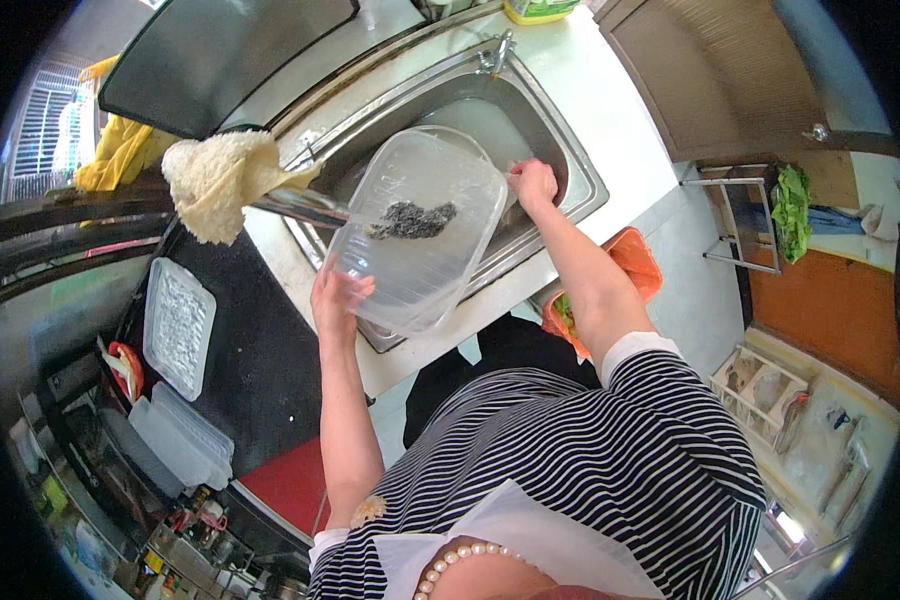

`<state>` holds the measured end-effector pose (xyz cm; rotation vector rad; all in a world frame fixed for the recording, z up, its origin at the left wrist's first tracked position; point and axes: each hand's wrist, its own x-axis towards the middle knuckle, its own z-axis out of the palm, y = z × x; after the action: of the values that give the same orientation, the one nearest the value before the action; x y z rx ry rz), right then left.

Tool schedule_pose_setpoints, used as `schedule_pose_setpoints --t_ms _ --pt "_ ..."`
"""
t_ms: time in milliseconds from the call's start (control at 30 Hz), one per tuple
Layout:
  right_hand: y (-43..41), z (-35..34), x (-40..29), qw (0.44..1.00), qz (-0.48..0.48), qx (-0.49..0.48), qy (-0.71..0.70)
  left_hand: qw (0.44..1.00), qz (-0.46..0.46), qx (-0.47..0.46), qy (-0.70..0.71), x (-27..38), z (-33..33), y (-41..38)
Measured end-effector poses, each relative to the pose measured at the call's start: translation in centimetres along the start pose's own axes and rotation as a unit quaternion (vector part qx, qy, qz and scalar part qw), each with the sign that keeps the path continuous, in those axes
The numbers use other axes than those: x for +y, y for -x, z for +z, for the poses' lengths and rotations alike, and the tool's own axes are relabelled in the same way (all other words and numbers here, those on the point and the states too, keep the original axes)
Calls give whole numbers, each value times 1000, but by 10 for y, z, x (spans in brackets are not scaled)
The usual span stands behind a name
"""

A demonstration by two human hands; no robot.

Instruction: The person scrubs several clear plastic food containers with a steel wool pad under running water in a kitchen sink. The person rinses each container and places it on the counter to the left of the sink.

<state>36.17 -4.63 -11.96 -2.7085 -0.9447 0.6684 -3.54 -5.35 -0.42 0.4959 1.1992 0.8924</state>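
Note:
My left hand (339, 298) grips the near left corner of a clear plastic container (435, 289), tilted over the stainless steel sink (577, 176). A dark grey clump, apparently a steel wool scourer (414, 220), shows within the container's outline. My right hand (534, 184) is over the sink's right part, beside the container's far right edge. Its fingers are curled; whether they hold something is unclear. Cloudy water (480, 124) lies in the basin. Behind the container shows the curved rim of another vessel (461, 135), mostly hidden.
A faucet (499, 52) stands at the sink's far corner. A cream towel (221, 184) hangs at the left near a metal pipe (304, 208). On the black counter lie a translucent tray (180, 326) and plastic containers (180, 435). An orange bag-lined bin (634, 262) stands below the sink's right side.

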Motion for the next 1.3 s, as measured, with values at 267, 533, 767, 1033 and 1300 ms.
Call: schedule_pose_setpoints --t_ms 267,533,767,1033,1300 --pt "44 -112 -13 933 -256 135 -214 1000 9 16 -14 1 -9 4" --pt "50 -186 43 870 -166 132 -446 1000 13 4 -6 -1 -12 1" --pt "18 -163 190 968 13 234 -89 999 -4 -23 44 -11 -12 -7" --pt "136 -119 -68 834 -544 84 -33 999 -11 -27 44 -22 -7 3" --pt "199 -20 -133 727 -662 -145 -109 998 37 0 48 -21 12 1"
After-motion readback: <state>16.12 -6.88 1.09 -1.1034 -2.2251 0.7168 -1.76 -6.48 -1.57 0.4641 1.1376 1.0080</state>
